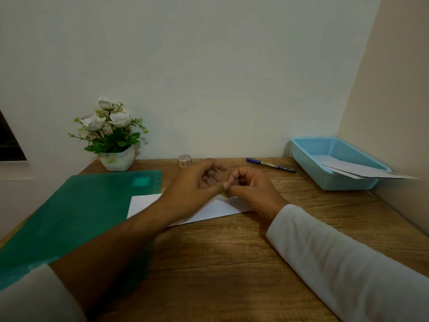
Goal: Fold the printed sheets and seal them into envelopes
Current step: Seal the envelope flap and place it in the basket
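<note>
Fingers (218, 187) of left hand (197, 182) and right hand (253, 190) pinch a greenish bit (223, 194) over white paper (144, 203); slipping might stick it crooked.

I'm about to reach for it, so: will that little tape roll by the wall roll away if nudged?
Probably not as it sits: the tape roll seems to rest on its flat face on the desk, so it should slide. It looks small, so likely light. Tipped onto its rim, it could roll.
</note>
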